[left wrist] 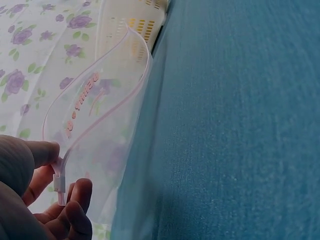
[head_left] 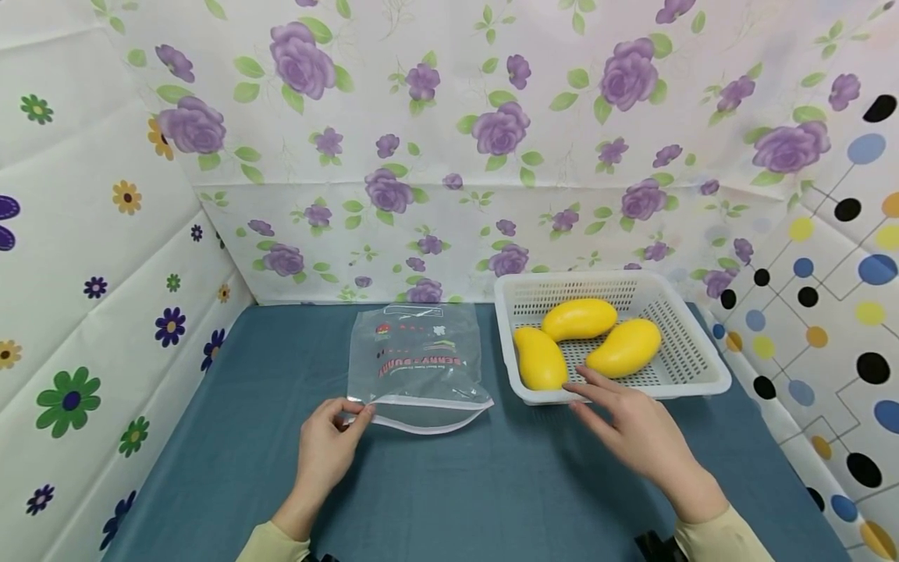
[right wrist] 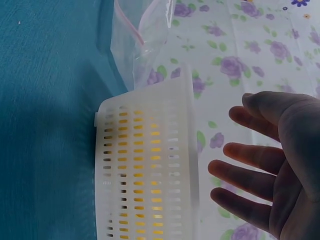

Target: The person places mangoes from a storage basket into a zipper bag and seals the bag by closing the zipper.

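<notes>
My left hand (head_left: pixel 328 441) pinches the left corner of a clear zip bag (head_left: pixel 414 367) between thumb and fingers, close to its small white slider (left wrist: pixel 59 182). The bag lies with its printed side up, and its mouth gapes toward me. Over the front rim of a white slotted basket (head_left: pixel 702 382) hovers my right hand (head_left: pixel 639 433), fingers spread and holding nothing. Inside the basket lie a left mango (head_left: pixel 539 359), a back mango (head_left: pixel 579 318) and a right mango (head_left: pixel 625 349), all yellow. The right fingertips overlap the basket's front edge in the head view.
A blue-grey cloth (head_left: pixel 449 499) covers the table. Behind it stands a white backdrop with purple roses (head_left: pixel 449 234). Patterned sheets flank it, one with flowers on the left (head_left: pixel 140 312) and one with dots on the right (head_left: pixel 829 343).
</notes>
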### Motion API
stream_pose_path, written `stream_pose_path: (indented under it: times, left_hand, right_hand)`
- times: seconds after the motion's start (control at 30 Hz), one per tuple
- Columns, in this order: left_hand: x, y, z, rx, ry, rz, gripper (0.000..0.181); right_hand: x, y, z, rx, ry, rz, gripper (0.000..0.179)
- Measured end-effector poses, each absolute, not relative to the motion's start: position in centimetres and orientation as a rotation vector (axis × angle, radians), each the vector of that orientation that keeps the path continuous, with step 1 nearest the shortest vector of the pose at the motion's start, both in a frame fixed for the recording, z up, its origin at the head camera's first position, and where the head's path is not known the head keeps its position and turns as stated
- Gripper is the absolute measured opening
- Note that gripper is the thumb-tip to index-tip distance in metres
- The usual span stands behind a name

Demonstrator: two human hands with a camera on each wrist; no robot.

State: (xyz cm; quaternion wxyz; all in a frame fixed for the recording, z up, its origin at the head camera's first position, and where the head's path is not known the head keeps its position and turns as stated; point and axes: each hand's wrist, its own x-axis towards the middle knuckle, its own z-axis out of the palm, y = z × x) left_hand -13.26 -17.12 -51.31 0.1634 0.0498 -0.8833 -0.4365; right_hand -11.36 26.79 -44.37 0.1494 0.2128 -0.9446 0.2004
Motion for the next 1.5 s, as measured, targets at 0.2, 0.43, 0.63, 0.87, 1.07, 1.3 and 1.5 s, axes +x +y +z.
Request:
stream_pose_path:
  times: [0.2,0.43,0.63,0.87,1.07,1.3,1.5]
  left_hand:
    - [-13.1,-17.1,-51.2,0.118,-2.484,-1.271,0.014]
    - [-13.3,-16.7,-50.9,0.122,-2.435,-1.271,0.016]
    - [-13.7,-16.2,-50.4,0.119,-2.388,-1.281,0.014]
    - [-13.7,-16.0,-50.3,0.157,-2.39,-1.29,0.015]
    - [-13.5,-16.1,-50.6,0.191,-2.446,-1.319,0.013]
    - [-13.4,-16.3,-51.1,0.207,-2.52,-1.352,0.011]
    - [-13.3,-16.4,-51.3,0.196,-2.529,-1.378,0.012]
  right_hand:
    - [-12.2,26.3,-44.5,0.565,-2.72,0.606,0.034]
    - [-13.6,25.5,-44.4,0.471,-2.714,0.649,0.032]
    - [-14.3,24.9,-44.4,0.377,-2.742,0.647,0.031]
    - [-15.5,24.5,-44.5,0.255,-2.824,0.636,0.035]
    - [-16.5,24.3,-44.8,0.206,-2.868,0.627,0.036]
    - [-17.3,23.9,-45.2,0.187,-2.91,0.632,0.037]
    - [-17.7,23.6,-45.3,0.146,-2.938,0.643,0.037]
